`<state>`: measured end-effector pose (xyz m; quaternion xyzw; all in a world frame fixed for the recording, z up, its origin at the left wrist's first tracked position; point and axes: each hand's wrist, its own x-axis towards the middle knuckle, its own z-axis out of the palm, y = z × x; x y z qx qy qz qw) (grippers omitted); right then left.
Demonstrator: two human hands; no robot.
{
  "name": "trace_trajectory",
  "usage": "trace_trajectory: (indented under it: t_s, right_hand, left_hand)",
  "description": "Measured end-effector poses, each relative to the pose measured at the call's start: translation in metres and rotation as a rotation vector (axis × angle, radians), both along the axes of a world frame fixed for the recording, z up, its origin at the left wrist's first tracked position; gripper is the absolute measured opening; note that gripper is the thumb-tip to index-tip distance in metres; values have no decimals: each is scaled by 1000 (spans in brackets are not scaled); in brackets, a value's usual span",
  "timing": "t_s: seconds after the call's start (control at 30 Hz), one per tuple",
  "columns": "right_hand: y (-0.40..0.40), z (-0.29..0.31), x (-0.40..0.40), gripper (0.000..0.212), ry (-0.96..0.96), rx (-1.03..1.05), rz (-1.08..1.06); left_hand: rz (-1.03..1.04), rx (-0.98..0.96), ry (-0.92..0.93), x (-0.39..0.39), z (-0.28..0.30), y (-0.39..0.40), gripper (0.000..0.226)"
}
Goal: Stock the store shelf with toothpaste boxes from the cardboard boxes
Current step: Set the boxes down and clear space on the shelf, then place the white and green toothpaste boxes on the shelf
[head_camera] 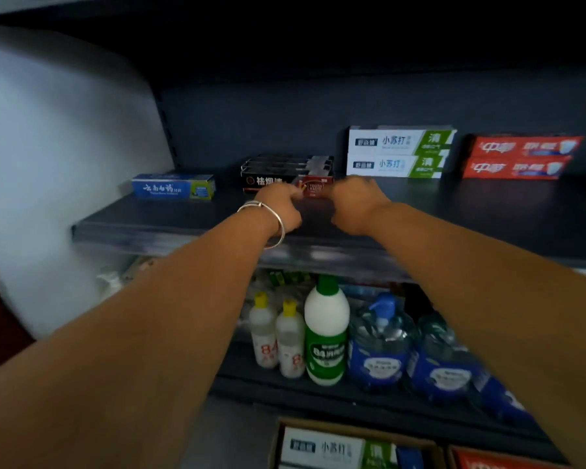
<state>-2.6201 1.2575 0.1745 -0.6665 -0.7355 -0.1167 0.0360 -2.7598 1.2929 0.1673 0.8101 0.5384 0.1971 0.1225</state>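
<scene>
Both hands reach the black toothpaste box [286, 176] on the shelf [183, 218]: left hand [281, 204] fingers touch its front; right hand [359, 204] fingers curl at its right end, grip unclear.

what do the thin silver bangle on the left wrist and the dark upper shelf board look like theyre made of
The thin silver bangle looks like polished metal: bright glints run along its thin rim. The dark upper shelf board seems painted metal or laminate, matte with a faint sheen; the blur leaves that open.
</scene>
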Motion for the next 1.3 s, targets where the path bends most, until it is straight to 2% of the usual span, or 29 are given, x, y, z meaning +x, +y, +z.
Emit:
trace_trajectory:
  t_s: [0.1, 0.3, 0.57, 0.87, 1.17, 1.3]
  right_hand:
    - [-33, 0, 2, 33, 2, 13, 4]
    - [-94, -35, 12, 42, -13, -27, 40]
    - [-152, -118, 34, 38, 10, -223, 24]
    - [-167, -216, 41, 41, 39, -408, -1]
    - [-151, -314, 40, 35, 40, -606, -2]
    - [-140, -352, 40, 41, 91, -691, -12]
  left_hand:
    - [-43, 22, 69, 4, -4, -30, 44]
    - [-64, 44, 135, 15, -39, -87, 57]
    - [-123, -148, 230, 27, -137, -133, 66]
    - [-179, -243, 351, 24, -232, -154, 63]
    - [-193, -430, 461, 37, -317, -150, 56]
    - [-198, -476, 518, 45, -346, -144, 61]
